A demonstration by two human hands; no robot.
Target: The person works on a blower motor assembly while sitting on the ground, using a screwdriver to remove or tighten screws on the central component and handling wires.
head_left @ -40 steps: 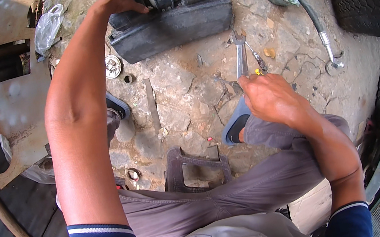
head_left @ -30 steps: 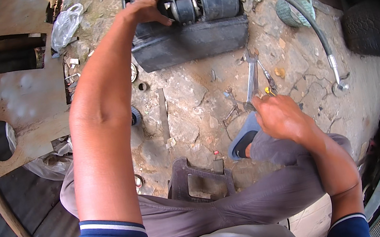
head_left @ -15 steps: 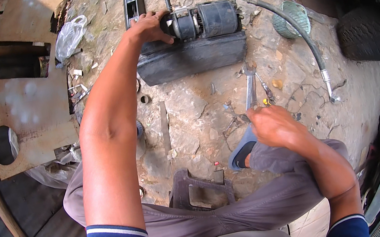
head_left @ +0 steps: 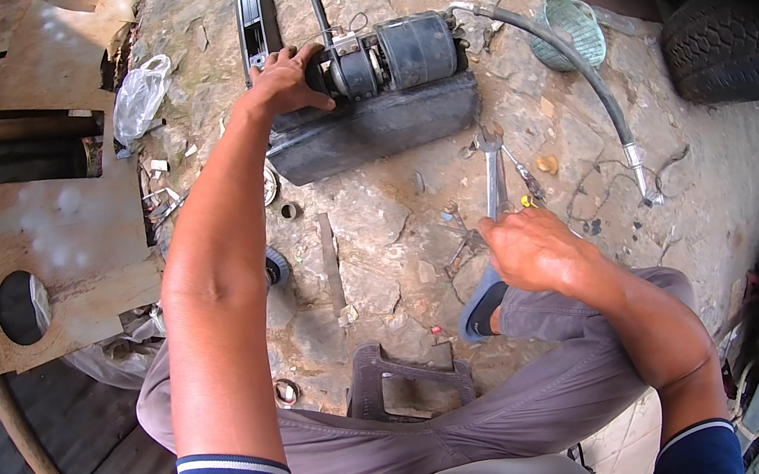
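A dark cylindrical motor unit with metal fittings rests on its side on a long black block-shaped housing. My left hand grips the unit's left end, with thumb and fingers spread around it; the palm hides that end. Lower right, my right hand is closed around the near end of a metal open-ended wrench. The wrench's jaw points away from me, low over the ground near the housing. Beside it lies a screwdriver-like tool, its yellow end close to my knuckles.
A black hose with a metal end fitting curves right past a green basket. A slotted black case lies behind my left hand. Farther right is a tyre; a cut-out board stands left. A plastic stool is between my legs.
The view has shifted slightly, so the motor unit appears a little lower and farther left. My left hand stays on its end and my right hand keeps the wrench.
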